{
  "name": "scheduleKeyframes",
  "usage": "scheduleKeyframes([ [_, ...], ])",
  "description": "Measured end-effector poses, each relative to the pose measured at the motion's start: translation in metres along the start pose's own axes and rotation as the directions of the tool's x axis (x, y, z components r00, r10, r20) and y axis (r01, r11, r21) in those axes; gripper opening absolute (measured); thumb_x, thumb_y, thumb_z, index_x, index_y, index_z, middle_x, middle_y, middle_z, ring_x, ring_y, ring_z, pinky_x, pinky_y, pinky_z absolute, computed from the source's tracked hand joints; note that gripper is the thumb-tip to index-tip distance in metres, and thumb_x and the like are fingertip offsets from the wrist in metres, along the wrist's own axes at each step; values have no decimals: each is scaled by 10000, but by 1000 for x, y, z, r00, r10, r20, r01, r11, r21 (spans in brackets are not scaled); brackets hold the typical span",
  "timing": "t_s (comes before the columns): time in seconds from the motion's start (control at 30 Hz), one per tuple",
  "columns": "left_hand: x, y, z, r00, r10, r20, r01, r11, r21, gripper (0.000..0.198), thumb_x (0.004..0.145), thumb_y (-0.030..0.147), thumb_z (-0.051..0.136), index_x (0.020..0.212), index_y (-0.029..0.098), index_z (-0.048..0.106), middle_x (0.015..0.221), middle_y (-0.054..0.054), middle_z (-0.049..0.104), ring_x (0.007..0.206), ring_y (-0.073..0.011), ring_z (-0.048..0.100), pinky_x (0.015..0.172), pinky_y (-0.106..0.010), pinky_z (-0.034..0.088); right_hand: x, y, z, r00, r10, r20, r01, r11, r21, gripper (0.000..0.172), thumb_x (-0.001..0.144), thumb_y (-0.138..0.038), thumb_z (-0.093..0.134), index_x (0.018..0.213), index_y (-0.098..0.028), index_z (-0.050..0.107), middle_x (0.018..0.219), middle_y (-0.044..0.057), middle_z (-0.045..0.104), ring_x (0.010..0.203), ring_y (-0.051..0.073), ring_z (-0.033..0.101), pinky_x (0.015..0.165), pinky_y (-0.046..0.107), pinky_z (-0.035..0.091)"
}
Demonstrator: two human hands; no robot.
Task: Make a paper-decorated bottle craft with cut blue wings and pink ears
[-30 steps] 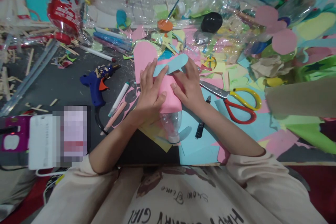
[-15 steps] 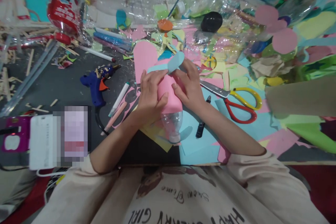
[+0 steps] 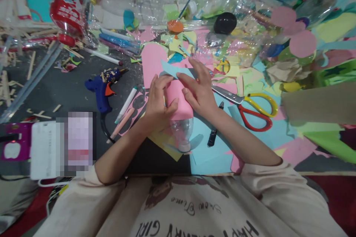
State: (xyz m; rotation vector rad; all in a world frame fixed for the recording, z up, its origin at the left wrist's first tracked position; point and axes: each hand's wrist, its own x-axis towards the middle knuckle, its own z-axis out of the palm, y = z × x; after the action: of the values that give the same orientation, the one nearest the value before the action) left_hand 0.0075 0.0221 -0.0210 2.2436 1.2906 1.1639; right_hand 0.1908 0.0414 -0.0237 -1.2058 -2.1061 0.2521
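A clear plastic bottle point(image 3: 182, 129) wrapped in pink paper point(image 3: 180, 100) lies with its neck toward my body. My left hand point(image 3: 160, 102) grips its left side, the thumb resting on the pink paper. On the right side my right hand point(image 3: 200, 90) holds it too, thumb against the paper and forefinger at the far end. A light blue paper strip point(image 3: 175, 69) sticks out at that far end, by the fingertips of both hands. The fingers hide how the strip meets the bottle.
Scissors with yellow and red handles point(image 3: 254, 113) and a black pen point(image 3: 213, 137) lie to the right. At left are a blue glue gun point(image 3: 101, 92) and markers point(image 3: 126, 104). Paper scraps and plastic bottles fill the back.
The light blue strip has shifted; its raised rounded end near my right fingers has gone down, and a pointed end now rises toward the left. My right fingers have lifted slightly.
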Motion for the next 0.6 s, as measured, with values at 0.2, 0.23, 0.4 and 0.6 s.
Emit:
scheduleKeyframes([
  [0.2,1,-3,-2,996,67,53,-65,997,-30,533,972,539,341,1451,320,258,1420,-51,521,1314,-243,482,1185,-493,342,-2,2,0,1000,1,-25,0,1000,22,403,963,-508,367,1259,-347,589,1491,50,445,1408,314,384,1147,627,317],
  [0.23,1,-3,-2,995,81,61,-80,997,-23,554,977,543,317,1472,308,239,1446,-55,504,1334,-244,456,1204,-500,301,-2,1,0,999,-1,-33,2,1000,19,399,964,-508,360,1225,-339,609,1465,55,473,1393,315,402,1137,630,330],
  [0.4,3,2,-5,986,69,151,-67,998,-17,586,995,520,243,1524,276,173,1535,-75,415,1453,-225,299,1255,-482,123,-2,-2,0,998,-9,-56,7,999,-40,393,975,-484,330,1118,-304,650,1348,79,564,1317,299,484,1085,604,395],
  [0.6,5,3,-5,985,20,168,-19,1000,-8,590,987,551,223,1522,301,207,1530,-59,438,1473,-232,287,1257,-500,-24,-3,1,1,997,42,-60,-44,998,-33,446,954,-571,338,1188,-300,603,1369,102,530,1300,314,484,1068,608,404],
])
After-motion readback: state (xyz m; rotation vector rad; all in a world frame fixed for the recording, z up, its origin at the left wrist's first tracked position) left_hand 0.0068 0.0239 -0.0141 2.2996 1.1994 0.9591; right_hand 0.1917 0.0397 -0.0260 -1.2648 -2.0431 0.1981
